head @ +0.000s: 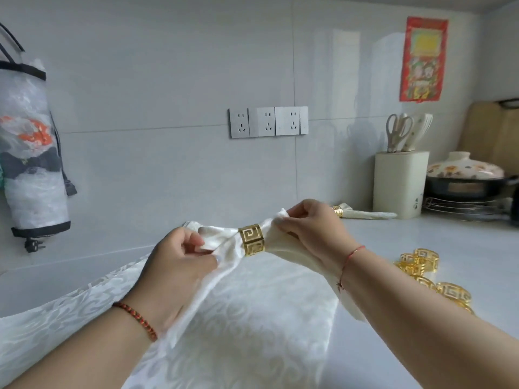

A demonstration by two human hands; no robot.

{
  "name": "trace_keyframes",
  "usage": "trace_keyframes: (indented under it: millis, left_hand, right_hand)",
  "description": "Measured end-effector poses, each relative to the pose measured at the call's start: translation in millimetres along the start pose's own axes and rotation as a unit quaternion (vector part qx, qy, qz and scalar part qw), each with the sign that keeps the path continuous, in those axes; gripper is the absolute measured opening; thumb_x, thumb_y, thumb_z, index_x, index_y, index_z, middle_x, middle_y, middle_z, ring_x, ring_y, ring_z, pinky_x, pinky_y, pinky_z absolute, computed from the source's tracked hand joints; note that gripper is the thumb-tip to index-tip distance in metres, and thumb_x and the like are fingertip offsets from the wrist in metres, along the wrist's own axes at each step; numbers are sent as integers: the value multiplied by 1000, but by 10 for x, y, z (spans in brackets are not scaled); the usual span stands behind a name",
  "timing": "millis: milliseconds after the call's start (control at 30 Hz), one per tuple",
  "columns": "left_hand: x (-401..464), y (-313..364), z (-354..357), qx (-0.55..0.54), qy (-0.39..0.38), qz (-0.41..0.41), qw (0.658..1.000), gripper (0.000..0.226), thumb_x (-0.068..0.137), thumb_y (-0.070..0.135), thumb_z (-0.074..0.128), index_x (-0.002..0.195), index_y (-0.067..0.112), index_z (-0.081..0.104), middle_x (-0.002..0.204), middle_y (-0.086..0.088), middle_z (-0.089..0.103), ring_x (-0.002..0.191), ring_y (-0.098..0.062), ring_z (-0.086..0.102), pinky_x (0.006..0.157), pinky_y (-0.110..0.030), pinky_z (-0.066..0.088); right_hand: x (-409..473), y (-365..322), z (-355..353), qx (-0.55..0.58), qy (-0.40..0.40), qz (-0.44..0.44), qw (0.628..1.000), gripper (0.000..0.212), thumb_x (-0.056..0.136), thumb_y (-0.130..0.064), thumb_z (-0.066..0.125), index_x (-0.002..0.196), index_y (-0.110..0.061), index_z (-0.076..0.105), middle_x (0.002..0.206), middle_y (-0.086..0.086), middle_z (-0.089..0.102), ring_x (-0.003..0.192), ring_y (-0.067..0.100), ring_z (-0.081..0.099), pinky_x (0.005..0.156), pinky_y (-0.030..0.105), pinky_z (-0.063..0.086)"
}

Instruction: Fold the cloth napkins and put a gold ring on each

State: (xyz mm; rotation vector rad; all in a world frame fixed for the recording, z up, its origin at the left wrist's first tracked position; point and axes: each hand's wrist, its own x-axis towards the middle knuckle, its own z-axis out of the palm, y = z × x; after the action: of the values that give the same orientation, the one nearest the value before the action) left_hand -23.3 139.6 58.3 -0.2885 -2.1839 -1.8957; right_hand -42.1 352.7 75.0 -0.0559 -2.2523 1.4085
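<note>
A square gold metal ring with a fret pattern (pixel 251 240) girds the middle of a white cloth napkin (pixel 224 248) held above the worktop (pixel 421 240). Left hand (pixel 179 265) fingers (pixel 196 241) pinch the cloth just left of the ring; right hand (pixel 311 228) fingers (pixel 283 219) pinch it just right. Loose gold rings (pixel 421 259) lie near right.

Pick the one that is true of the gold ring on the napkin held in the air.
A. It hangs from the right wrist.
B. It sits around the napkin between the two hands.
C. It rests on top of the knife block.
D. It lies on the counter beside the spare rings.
B: the gold ring wraps the gathered napkin, with the left hand pinching the cloth on one side and the right hand on the other.
</note>
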Motion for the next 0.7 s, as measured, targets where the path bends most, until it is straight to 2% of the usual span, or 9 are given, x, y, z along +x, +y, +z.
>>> trace_keyframes:
  millis: [67, 133, 200, 267, 367, 433, 567, 633, 700]
  left_hand:
    - [135, 89, 190, -19, -42, -16, 999, 46, 53, 17, 83, 89, 9, 54, 77, -10, 59, 53, -20, 50, 51, -27, 43]
    - [312, 115, 450, -16, -59, -26, 998, 32, 74, 1, 76, 97, 5, 55, 86, -13, 64, 48, -19, 56, 45, -22, 46]
    - [523, 94, 727, -16, -72, -43, 996, 26, 80, -4, 69, 99, 7, 56, 96, -17, 66, 57, -25, 61, 51, -27, 49]
    - [760, 19, 1031, -26, -99, -67, 993, 28, 79, -8, 65, 100, 9, 57, 103, -20, 65, 69, -31, 64, 60, -35, 52]
    - [1062, -85, 1583, -38, -132, -104, 985, 36, 68, -3, 66, 99, 13, 58, 105, -23, 66, 88, -37, 66, 81, -48, 54]
    - [1251, -176, 1961, -45, -144, -115, 982, 36, 67, -5, 65, 97, 14, 58, 106, -22, 66, 98, -38, 65, 87, -49, 53]
    - [1635, -399, 2576, -59, -156, -142, 976, 35, 79, -14, 58, 106, 8, 60, 93, -15, 68, 85, -28, 64, 75, -33, 51]
    - [1824, -550, 2814, -63, -176, -152, 970, 41, 79, -17, 55, 113, 6, 59, 89, -14, 67, 79, -27, 62, 70, -31, 49]
    - [2023, -697, 3016, -52, -186, -152, 969, 48, 77, -18, 54, 119, 4, 58, 96, -16, 68, 86, -28, 64, 71, -32, 50]
  right_hand:
    - [180, 47, -226, -8, -17, 19, 1000, 11, 75, -24, 72, 84, -18, 68, 76, -1, 70, 71, 11, 63, 62, 22, 48]
    - [371, 175, -463, 3, -52, 53, 997, 18, 65, -20, 72, 82, -17, 71, 76, 5, 73, 77, 23, 69, 72, 34, 55]
    - [555, 342, -685, 9, -69, 72, 995, 31, 56, -20, 72, 87, -15, 72, 81, 11, 74, 84, 30, 71, 83, 45, 57]
    - [744, 545, -897, -4, -43, 68, 997, 33, 63, -14, 78, 93, -17, 66, 84, 12, 71, 81, 28, 69, 84, 47, 56]
    - [1056, 861, -1194, -100, 13, 49, 994, 21, 72, -10, 76, 79, -22, 62, 82, 7, 68, 75, 24, 64, 71, 35, 54]
    - [1285, 1081, -1331, -150, 25, 54, 987, 18, 76, -7, 73, 71, -22, 64, 76, 5, 65, 69, 19, 58, 60, 24, 46]
    - [1738, 1552, -1518, -205, 17, 80, 975, 17, 82, -7, 66, 80, -23, 70, 79, 5, 64, 59, 10, 50, 49, 13, 38]
    - [1966, 1782, -1570, -230, 6, 94, 969, 17, 84, -10, 64, 88, -24, 73, 81, 3, 64, 59, 9, 50, 46, 7, 35]
    - [2188, 1990, -1592, -240, -4, 103, 965, 21, 86, -10, 63, 98, -23, 75, 83, 2, 64, 57, 7, 48, 41, 4, 33]
